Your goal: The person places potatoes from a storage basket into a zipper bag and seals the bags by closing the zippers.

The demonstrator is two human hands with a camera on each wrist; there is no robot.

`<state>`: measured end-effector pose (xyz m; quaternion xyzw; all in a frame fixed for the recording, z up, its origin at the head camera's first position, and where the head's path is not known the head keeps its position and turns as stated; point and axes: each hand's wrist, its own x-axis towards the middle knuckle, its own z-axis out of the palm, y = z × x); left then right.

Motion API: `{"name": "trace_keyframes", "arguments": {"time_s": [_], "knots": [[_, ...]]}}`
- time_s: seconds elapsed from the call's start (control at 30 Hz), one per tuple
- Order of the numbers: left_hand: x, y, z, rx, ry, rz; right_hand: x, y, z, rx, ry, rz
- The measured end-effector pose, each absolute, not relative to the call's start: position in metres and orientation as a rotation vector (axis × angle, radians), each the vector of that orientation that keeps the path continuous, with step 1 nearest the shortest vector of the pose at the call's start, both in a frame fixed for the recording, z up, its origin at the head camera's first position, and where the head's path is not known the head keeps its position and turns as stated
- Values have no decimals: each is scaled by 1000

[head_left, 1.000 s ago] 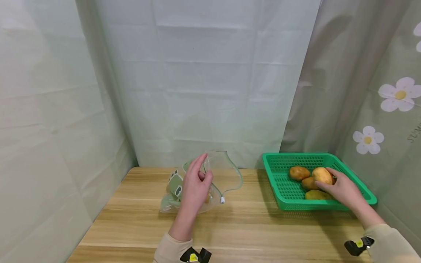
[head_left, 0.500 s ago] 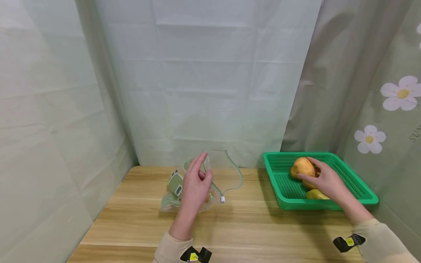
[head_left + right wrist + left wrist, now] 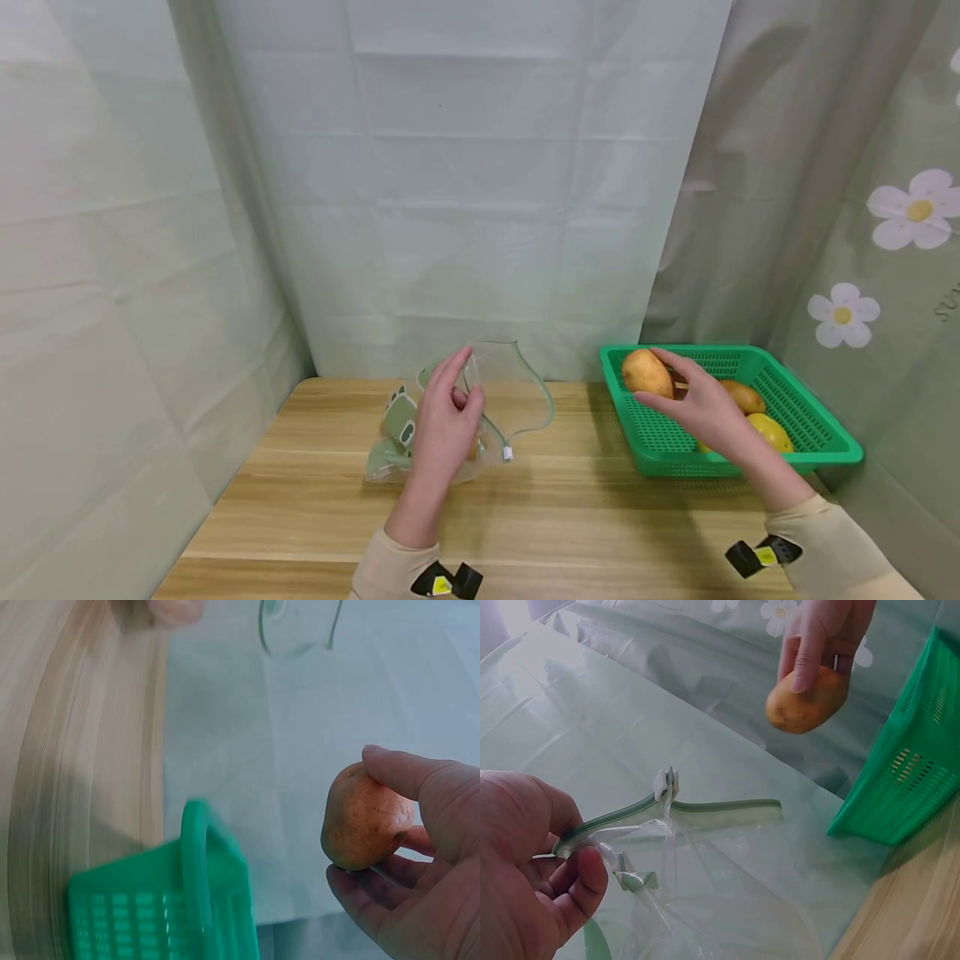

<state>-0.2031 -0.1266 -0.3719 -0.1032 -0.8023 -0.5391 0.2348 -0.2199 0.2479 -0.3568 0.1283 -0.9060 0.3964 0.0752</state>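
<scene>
Right hand [image 3: 699, 408] grips potato [image 3: 647, 373] between thumb and well-parted fingers, green basket [image 3: 682, 463] below this grip; left hand [image 3: 447, 423] pinches clear bag [image 3: 712, 870] by its rim, mouth gaping just right of that pinch.

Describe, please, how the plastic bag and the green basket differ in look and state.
The plastic bag is see-through with green edging, while the green basket is opaque and perforated. The bag is limp, its edge held by the left hand; the basket is stiff-sided and not gripped. Both show green and are open.
</scene>
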Motion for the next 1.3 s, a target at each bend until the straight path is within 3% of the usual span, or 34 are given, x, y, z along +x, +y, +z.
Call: {"name": "trace_keyframes", "arguments": {"time_s": [1.3], "knots": [[-203,-125,-371,-274,-2221,-1476,-222,111,-355,703,-2619,1326]]}}
